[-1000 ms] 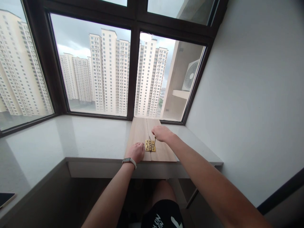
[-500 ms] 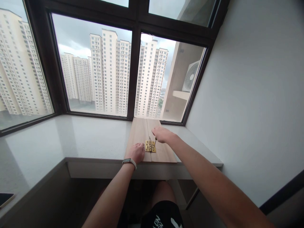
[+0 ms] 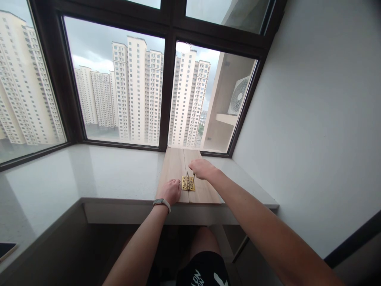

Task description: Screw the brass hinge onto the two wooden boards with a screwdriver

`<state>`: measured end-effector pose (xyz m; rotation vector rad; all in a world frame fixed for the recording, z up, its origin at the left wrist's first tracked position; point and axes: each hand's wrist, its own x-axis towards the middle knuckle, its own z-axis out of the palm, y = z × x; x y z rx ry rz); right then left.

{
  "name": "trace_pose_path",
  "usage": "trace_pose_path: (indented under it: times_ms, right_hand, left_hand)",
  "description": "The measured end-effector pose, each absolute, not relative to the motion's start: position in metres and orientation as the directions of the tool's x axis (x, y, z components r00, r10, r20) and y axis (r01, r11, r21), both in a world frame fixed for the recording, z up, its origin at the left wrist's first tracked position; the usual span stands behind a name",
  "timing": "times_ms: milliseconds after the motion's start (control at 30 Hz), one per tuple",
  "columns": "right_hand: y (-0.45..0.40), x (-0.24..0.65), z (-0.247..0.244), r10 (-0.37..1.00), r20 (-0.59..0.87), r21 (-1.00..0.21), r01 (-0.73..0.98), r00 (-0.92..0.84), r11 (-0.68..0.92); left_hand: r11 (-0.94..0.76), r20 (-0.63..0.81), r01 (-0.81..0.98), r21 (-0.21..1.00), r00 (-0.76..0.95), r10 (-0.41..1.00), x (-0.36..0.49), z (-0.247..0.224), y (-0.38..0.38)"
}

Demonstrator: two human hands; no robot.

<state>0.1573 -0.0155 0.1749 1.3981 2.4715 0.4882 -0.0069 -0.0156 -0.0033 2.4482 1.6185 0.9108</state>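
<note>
A brass-coloured hinge (image 3: 185,183) lies unfolded across the seam between two pale wooden boards (image 3: 173,163). Its pin sticks out beyond the far end of the knuckles. My right hand (image 3: 203,169) is closed around a screwdriver (image 3: 194,178), whose handle is hidden in the fist. The thin shaft points down to the hinge's right leaf; I cannot make out the tip. To the left of the hinge, my left hand (image 3: 172,191) rests on the left board, fingers lying on the wood close to the leaf's edge. A wristband (image 3: 162,202) is on that wrist.
The boards lie on a white window-side counter (image 3: 119,174), reaching from its front edge to the dark window frame (image 3: 167,99). A white wall (image 3: 315,99) rises at the right. A dark flat object (image 3: 7,250) is at the far left. My legs are beneath the counter.
My right hand has shifted very slightly left, and its grip on the screwdriver looks slightly turned. The left hand, hinge and boards stay in place.
</note>
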Motion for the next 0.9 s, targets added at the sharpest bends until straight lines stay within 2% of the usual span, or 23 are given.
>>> trace_pose_path:
  times_ms: [300, 433, 600, 900]
  right_hand:
    - [-0.008, 0.158, 0.169, 0.947, -0.013, 0.357, 0.884, -0.32, 0.303]
    - [-0.014, 0.159, 0.172, 0.913, -0.063, 0.396, 0.829, -0.404, 0.394]
    - [-0.019, 0.159, 0.176, 0.848, -0.032, 0.457, 0.746, -0.53, 0.484]
    - [-0.016, 0.157, 0.178, 0.87, -0.054, 0.42, 0.779, -0.49, 0.465]
  left_hand:
    - [-0.453, 0.44, 0.801, 0.391, 0.27, 0.857, -0.007, -0.006, -0.013]
    - [-0.445, 0.426, 0.803, 0.396, 0.268, 0.864, -0.007, -0.005, -0.014]
    - [-0.437, 0.422, 0.81, 0.39, 0.265, 0.867, -0.007, -0.004, -0.015]
    - [-0.442, 0.428, 0.816, 0.373, 0.272, 0.862, -0.007, -0.004, -0.015]
